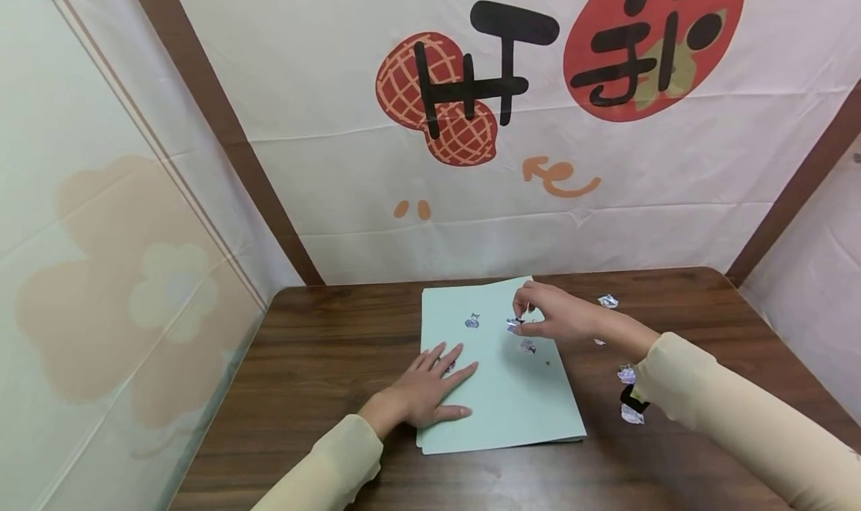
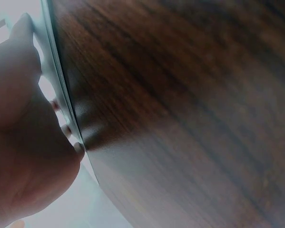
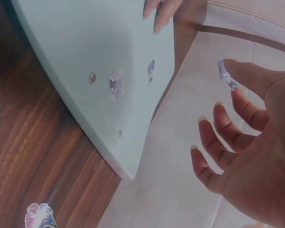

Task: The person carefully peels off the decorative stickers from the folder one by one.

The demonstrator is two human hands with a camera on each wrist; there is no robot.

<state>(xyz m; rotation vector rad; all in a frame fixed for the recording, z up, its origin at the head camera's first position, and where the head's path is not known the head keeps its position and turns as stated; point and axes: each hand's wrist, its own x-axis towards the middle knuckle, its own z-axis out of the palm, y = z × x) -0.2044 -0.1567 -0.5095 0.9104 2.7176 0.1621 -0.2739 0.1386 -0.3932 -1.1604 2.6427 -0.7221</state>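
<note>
The work looks partly done. On the pale green pad (image 1: 498, 414), 2 shiny stickers show well, the upper sticker (image 1: 472, 321) and the middle sticker (image 1: 528, 346). A third, the half-hidden sticker (image 1: 450, 367), peeks out by the fingers of the left hand (image 1: 427, 397). It is hard to tell if they are stuck down or just lying there.

The right hand (image 1: 558, 314) pinches 1 more, the held sticker (image 3: 224, 73), just above the pad. The left hand holds nothing; it lies on the pad with its fingers spread out. At least 4 more pieces seem to be left on the brown table (image 1: 323, 361), right of the pad: the far sticker (image 1: 608, 301), a small piece (image 1: 600, 341), the purple sticker (image 1: 626, 374) and the near sticker (image 1: 632, 415). A black thing (image 1: 631, 399) sits between those last 2, partly behind the sleeve (image 1: 713, 391).

The right wrist view shows the pinch best, with the other 3 fingers held away. It also makes 2 little shiny dots (image 3: 92, 78) on the pad easy to see. The left wrist view shows the pad's edge under the left hand, but no stickers.
</note>
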